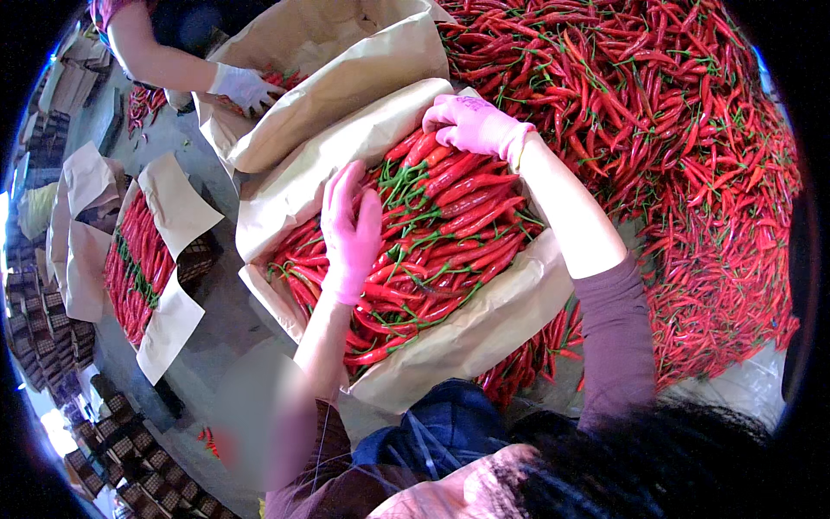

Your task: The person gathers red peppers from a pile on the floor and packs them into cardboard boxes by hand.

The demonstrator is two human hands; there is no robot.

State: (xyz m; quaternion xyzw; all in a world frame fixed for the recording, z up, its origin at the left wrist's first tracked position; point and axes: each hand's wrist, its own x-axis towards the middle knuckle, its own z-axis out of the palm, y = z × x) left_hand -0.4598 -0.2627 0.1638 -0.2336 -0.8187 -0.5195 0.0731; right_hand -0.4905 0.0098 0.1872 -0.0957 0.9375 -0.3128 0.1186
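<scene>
Before me stands a box lined with brown paper [460, 331], full of red chili peppers [480, 201] with green stems. Many of its upper peppers lie side by side, stems towards the left. My left hand [350, 227], in a pink glove, is over the left part of the peppers with thumb and fingers apart; nothing shows in it. At the box's far edge, my right hand [476, 126], also pink-gloved, rests with bent fingers on the ends of the top peppers. Its fingertips are partly hidden, so a grip cannot be made out.
A large heap of loose chili peppers [622, 84] spreads along the right. Beyond my box, a co-worker's gloved hand [243, 87] reaches into another paper-lined box [343, 84]. A filled box of peppers [139, 266] with paper flaps stands left. Stacked crates [45, 331] line the far left.
</scene>
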